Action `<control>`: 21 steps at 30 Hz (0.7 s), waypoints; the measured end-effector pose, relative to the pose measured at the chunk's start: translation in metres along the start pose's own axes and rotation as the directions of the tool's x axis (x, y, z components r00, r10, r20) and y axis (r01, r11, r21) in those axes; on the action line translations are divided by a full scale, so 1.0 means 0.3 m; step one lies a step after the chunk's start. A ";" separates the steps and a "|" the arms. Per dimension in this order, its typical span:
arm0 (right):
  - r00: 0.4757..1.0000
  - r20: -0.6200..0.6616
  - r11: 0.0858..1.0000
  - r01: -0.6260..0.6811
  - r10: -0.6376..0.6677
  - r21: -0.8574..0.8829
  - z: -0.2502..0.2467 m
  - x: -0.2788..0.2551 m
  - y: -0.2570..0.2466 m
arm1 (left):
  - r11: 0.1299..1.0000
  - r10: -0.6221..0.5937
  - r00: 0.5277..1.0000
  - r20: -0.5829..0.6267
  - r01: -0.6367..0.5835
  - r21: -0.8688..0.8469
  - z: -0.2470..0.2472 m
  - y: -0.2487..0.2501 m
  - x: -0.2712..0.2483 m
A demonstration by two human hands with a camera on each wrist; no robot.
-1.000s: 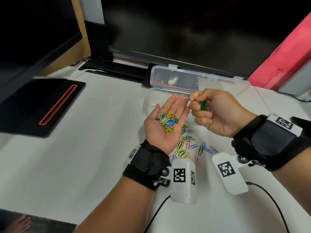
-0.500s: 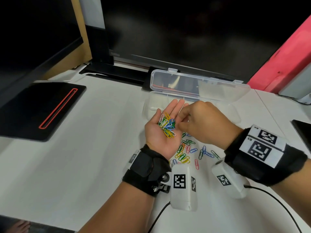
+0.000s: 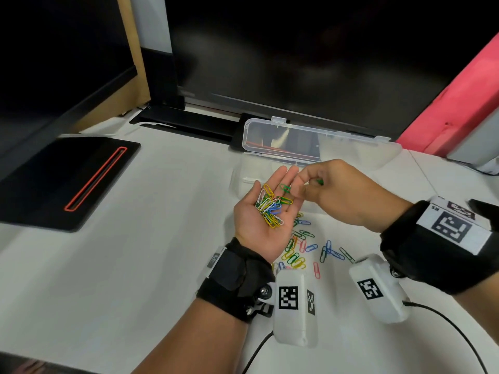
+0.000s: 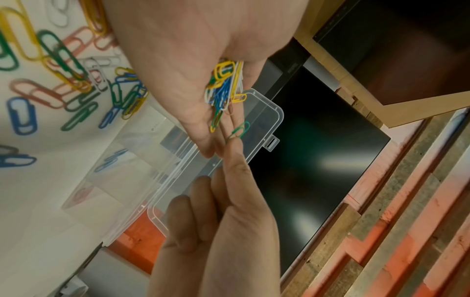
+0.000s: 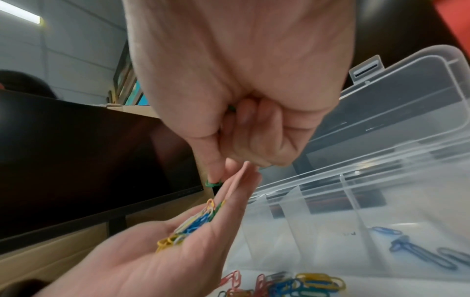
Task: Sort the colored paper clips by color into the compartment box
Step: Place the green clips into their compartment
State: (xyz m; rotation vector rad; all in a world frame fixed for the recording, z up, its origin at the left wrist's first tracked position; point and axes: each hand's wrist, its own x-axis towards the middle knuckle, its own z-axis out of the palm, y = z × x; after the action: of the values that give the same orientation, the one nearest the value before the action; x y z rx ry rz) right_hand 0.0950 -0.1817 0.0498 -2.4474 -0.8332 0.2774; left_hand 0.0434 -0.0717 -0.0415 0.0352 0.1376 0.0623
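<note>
My left hand lies palm up over the table, fingers straight, carrying a heap of mixed clips in yellow, white, blue and green. My right hand hovers at the left fingertips and pinches one green paper clip between thumb and forefinger. The same green paper clip shows in the left wrist view, and its end in the right wrist view. More green clips peek out of its curled fingers. The clear compartment box stands open just behind both hands, with blue clips in one compartment.
Loose clips of several colours lie scattered on the white table under and right of my hands. The box lid leans back against a dark monitor. A black pad lies at the left. Cables trail from both wrist cameras.
My right hand dipped into the left palm half a second ago and has drawn back slightly with a green clip pinched. The left hand stayed almost still.
</note>
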 end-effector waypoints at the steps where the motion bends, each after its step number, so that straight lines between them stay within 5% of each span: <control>1: 0.999 -0.036 1.000 -0.003 0.002 -0.020 0.003 0.004 0.004 | 1.000 0.003 1.000 -0.001 -0.003 0.015 -0.001 -0.001 0.001; 4: 0.995 -0.103 0.983 -0.022 0.004 -0.181 0.015 0.008 0.008 | 0.998 0.000 1.000 -0.011 0.001 0.062 0.004 -0.003 -0.003; 13: 0.998 -0.010 0.832 0.041 -0.056 -0.553 0.016 0.011 -0.024 | 0.993 -0.006 0.996 -0.086 0.016 0.113 -0.010 -0.003 0.003; 17: 0.996 0.033 0.692 0.084 -0.087 -0.716 0.034 0.009 -0.025 | 0.991 -0.019 0.997 -0.075 0.028 0.128 -0.015 -0.009 0.005; 19: 0.998 -0.005 0.735 0.038 -0.057 -0.677 0.035 0.009 -0.015 | 0.989 -0.031 0.998 -0.062 0.040 0.141 -0.013 -0.014 0.003; 21: 0.998 -0.064 0.907 -0.042 0.017 -0.419 0.029 0.022 0.006 | 0.989 -0.030 0.998 -0.049 0.036 0.142 -0.005 -0.013 0.000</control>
State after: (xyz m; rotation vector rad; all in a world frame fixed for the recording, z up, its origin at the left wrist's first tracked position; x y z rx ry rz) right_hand 0.0980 -0.1753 0.0415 -2.8535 -0.9067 0.0346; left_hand 0.0434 -0.0755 -0.0432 0.1741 0.1889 0.0200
